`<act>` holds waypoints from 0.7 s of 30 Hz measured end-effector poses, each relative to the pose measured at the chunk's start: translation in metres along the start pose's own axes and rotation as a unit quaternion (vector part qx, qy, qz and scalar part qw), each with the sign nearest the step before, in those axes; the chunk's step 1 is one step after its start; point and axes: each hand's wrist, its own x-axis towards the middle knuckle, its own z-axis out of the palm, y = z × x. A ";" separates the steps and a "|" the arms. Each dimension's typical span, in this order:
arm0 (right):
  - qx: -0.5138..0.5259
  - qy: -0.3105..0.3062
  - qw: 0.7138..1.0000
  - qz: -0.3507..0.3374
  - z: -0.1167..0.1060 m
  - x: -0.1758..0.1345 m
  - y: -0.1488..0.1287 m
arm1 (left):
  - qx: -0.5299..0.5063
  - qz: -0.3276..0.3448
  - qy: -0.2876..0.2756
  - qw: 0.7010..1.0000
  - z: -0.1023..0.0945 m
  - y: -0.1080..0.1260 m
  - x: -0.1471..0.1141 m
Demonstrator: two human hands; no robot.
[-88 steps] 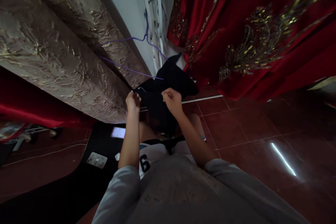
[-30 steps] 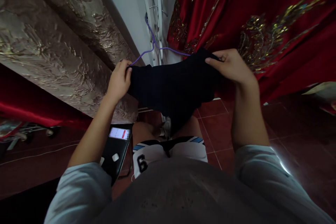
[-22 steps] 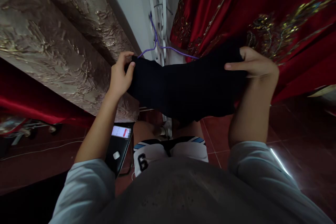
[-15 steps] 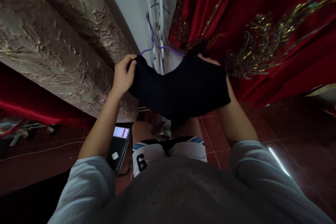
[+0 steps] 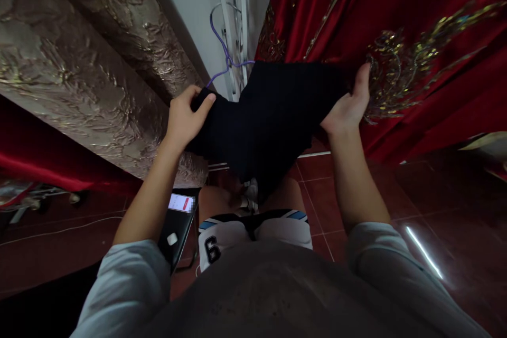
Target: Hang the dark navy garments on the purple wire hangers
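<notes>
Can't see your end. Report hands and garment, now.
Left hand pinching black garment at one end. Right hand gripping the other. Purple hanger above.

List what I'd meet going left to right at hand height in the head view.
Gold curtain → left hand → purple hanger → black garment → right hand → red embroidered cloth.
</notes>
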 end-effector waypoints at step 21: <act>-0.411 -0.188 0.850 -0.270 0.096 -0.043 0.097 | -0.337 0.030 -0.145 0.930 0.031 0.060 -0.033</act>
